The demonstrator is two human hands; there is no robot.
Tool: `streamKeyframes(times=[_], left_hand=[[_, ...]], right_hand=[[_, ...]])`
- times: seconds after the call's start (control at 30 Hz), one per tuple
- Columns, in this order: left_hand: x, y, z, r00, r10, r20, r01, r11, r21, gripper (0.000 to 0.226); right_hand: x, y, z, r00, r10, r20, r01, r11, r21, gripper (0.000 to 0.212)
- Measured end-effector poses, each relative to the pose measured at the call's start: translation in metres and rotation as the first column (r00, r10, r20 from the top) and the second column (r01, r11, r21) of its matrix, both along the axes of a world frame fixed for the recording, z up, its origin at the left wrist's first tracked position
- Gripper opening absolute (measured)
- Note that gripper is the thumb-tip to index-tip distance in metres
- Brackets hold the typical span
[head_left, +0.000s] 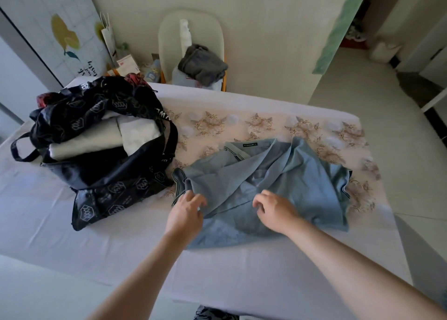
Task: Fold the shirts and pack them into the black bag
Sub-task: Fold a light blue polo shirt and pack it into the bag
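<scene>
The table (72,223) before me is the largest thing here, a broad flat top under a smooth white sheet with soft creases. Across its far half lies a thin floral cloth (266,123), pale pink with brown-gold blossoms.

To my left, on the sheet, sits the black bag (116,174). It is slack, shiny fabric printed with white hexagon marks, its mouth gaping and its strap looping off the near side. Inside it, folded white shirts (92,140) lie stacked in flat, matte slabs.

Just right of the bag, partly on the floral cloth and partly on the sheet, the blue shirt (302,174) lies rumpled. It is soft grey-blue knit with overlapping diagonal folds. Its ribbed collar (235,151), edged with dark stripes, points away from me, and the same striped trim rims both sleeve cuffs.

Both my hands are on the shirt's near part. My left hand (188,208) sits at its left edge, just below the left cuff, with its fingers curled and pinching a fold of the cloth. My right hand (273,208) rests near the middle of the shirt, fingers bent with their tips on the fabric. I cannot tell whether they have caught any of it. The hands are apart, with a ridge of blue cloth between them.
</scene>
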State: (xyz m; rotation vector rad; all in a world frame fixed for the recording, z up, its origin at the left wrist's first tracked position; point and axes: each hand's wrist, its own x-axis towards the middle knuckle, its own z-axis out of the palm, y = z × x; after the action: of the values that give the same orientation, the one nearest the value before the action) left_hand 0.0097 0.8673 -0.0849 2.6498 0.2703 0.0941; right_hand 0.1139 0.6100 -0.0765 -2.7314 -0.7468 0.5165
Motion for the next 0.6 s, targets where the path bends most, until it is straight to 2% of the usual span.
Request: streamKeyframes(times=[0.07,0.13,0.2,0.27,0.37,0.43,0.5,0.6], left_hand=[[0.019,-0.009,-0.001,0.982,-0.187,-0.001,0.186,0.976,0.112,0.021],[0.035,-0.017,0.0,0.966,-0.201,-0.164,0.228,0.96,0.163,0.033],[0.044,-0.017,-0.005,0.943,-0.144,-0.3,0.213,0.954,0.21,0.048],[0.048,-0.011,-0.013,0.947,-0.108,-0.304,0.179,0.96,0.216,0.045],[0.054,-0.002,-0.016,0.965,-0.108,-0.238,0.148,0.977,0.156,0.034],[0.063,0.005,-0.01,0.986,-0.073,-0.152,0.09,0.99,0.106,0.023],[0.078,0.014,0.005,0.995,0.042,-0.089,-0.036,0.997,0.066,0.02],[0.121,0.042,0.027,0.957,0.258,-0.132,-0.264,0.964,-0.031,0.024]], right_hand=[[0.016,0.004,-0.001,0.996,-0.069,0.049,0.068,0.997,0.026,0.019],[0.032,0.006,-0.003,0.988,-0.131,0.079,0.127,0.991,0.048,0.02],[0.05,0.01,-0.004,0.979,-0.169,0.111,0.163,0.985,0.06,0.024],[0.072,0.015,-0.007,0.971,-0.178,0.162,0.172,0.984,0.046,0.034],[0.102,0.027,-0.011,0.971,-0.11,0.212,0.128,0.989,-0.072,0.055],[0.119,0.034,-0.012,0.977,-0.039,0.211,0.08,0.979,-0.188,0.055],[0.134,0.041,-0.008,0.979,-0.028,0.202,0.076,0.969,-0.236,0.038],[0.157,0.054,-0.001,0.946,-0.309,0.101,0.309,0.951,0.012,0.027]])
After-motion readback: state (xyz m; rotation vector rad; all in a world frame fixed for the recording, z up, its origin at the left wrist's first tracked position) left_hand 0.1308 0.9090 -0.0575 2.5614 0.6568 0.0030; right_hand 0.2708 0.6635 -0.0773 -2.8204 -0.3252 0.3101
